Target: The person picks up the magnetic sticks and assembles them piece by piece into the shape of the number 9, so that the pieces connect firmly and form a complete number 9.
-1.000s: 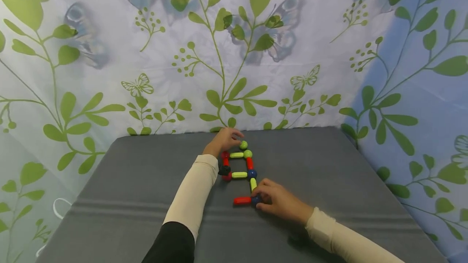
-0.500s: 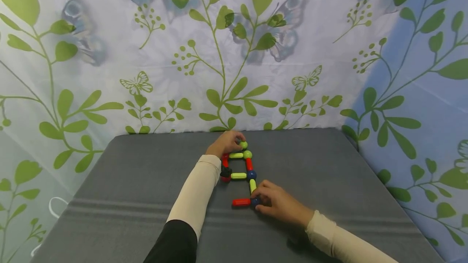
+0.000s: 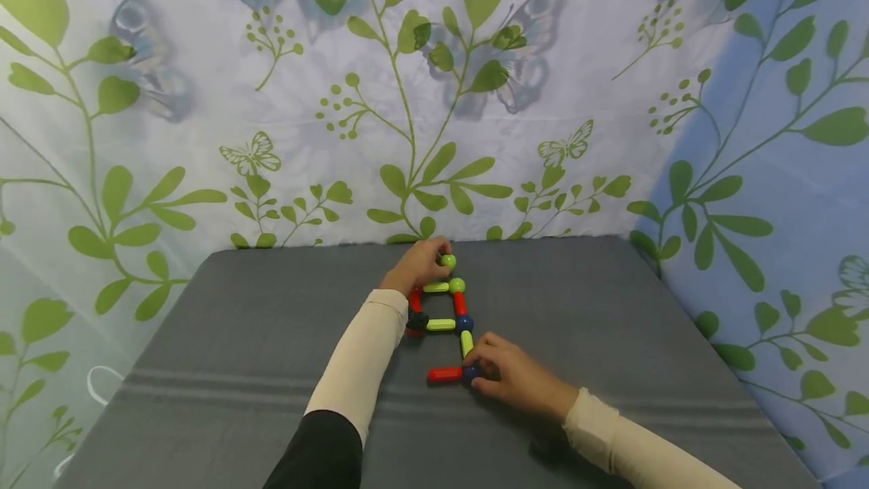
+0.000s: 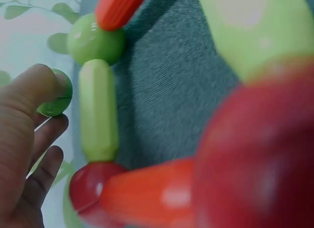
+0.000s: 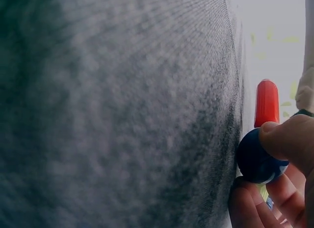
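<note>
My left hand [image 3: 422, 262] pinches a loose green ball [image 4: 58, 101] between thumb and fingers, just beyond the far end of a frame of sticks and balls. In that frame, a second green ball [image 3: 458, 286] joins a yellow-green stick [image 4: 98, 110] and a red stick [image 3: 459, 303]. A red ball [image 4: 93, 188] sits at the far left corner, partly behind my left wrist in the head view. My right hand [image 3: 512, 374] grips the near blue ball [image 5: 260, 156], from which another red stick [image 3: 444, 374] points left. Another blue ball [image 3: 465, 323] forms the middle right corner.
The pieces lie on a grey cloth-covered table [image 3: 271, 323]. A curtain [image 3: 305, 96] printed with leaves and butterflies hangs along the table's back edge and sides. My left forearm crosses the left side of the frame.
My left fingers have closed on the loose green ball and moved it slightly away from the frame's green corner ball. My right hand keeps its grip on the near blue ball.
</note>
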### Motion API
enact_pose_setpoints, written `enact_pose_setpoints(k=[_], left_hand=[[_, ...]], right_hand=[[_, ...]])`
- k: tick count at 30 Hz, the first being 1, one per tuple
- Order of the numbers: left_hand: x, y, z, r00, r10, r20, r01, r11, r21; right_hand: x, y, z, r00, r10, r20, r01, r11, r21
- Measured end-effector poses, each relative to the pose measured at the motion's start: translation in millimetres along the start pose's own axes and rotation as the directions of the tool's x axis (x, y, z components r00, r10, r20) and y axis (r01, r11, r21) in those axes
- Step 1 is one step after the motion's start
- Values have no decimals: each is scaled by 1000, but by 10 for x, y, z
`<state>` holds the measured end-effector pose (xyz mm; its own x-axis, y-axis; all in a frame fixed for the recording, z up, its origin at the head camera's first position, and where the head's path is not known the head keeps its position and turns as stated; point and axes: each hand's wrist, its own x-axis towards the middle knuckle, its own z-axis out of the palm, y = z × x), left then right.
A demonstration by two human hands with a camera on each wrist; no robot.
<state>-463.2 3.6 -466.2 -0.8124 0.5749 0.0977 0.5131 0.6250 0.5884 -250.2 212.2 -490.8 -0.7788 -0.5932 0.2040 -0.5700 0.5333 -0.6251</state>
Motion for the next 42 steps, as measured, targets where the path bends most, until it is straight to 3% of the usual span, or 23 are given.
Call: enact_pose_setpoints(k=[6, 10, 17, 23, 31, 38, 42], left_hand=[[-205, 49, -186, 996, 33, -77, -43, 991, -128], [-415, 69, -276, 993, 62, -100, -76, 987, -143], [-985, 48, -378, 985, 161, -65, -168, 978, -125], [-1453, 13, -335, 985, 175, -7, -175, 978, -111], [-1707, -14, -138, 983, 173, 67, -153, 959, -239], [-1833, 84, -37, 974, 170, 152, -136, 968, -209], [-1892, 83, -5, 972, 178, 151, -146, 968, -203]], right_hand=[[10, -18, 12, 1000, 6, 5, -6, 1000, 13], [23, -14, 13, 1000, 10, 10, -10, 1000, 19], [60, -2, 16, 1000, -8, -3, 8, 1000, -19], [55, -38, 41, 1000, -18, -14, 18, 1000, -26], [44, -46, 19, 1000, -2, -11, 2, 999, -40], [53, -54, 28, 1000, -13, -24, 11, 998, -55], [50, -60, 45, 1000, -10, -25, 8, 999, -51]])
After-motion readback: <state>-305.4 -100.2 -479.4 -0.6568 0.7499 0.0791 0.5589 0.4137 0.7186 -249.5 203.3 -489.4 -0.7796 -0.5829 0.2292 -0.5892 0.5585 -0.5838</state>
